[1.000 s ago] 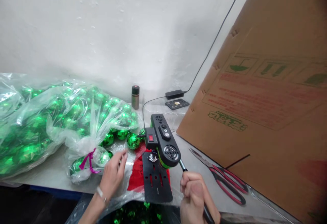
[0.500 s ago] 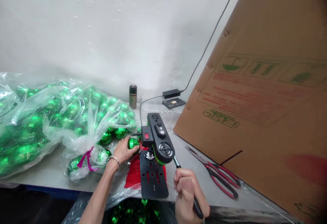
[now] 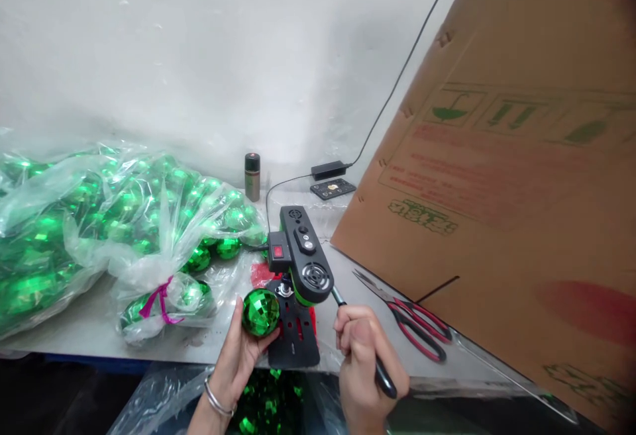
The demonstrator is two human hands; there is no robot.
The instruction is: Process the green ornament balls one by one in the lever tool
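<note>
A shiny green faceted ball (image 3: 261, 312) rests in the fingers of my left hand (image 3: 237, 355), thumb on its left side and fingers beneath. It is held in front of a small black bench machine (image 3: 307, 256), over the left part of the slotted black base plate (image 3: 298, 336). My right hand (image 3: 365, 365) is wrapped round a tool-like lever with a black grip (image 3: 385, 379) and a metal shaft running up to the machine. A red switch box (image 3: 279, 251) sits on the machine's left side. Part of the red cloth (image 3: 261, 274) shows under the machine.
Clear plastic bags of green balls (image 3: 124, 216) cover the left of the table. Red-handled scissors (image 3: 412, 322) lie at right beside a large cardboard box (image 3: 477, 190). A spray can (image 3: 252, 177), a power adapter (image 3: 328, 170) and a phone (image 3: 332, 189) stand behind. More balls (image 3: 268, 402) lie below the edge.
My left hand has drawn the green ball toward me, from beside the switch box to in front of the machine. My right hand keeps its hold on the lever. The view has shifted slightly.
</note>
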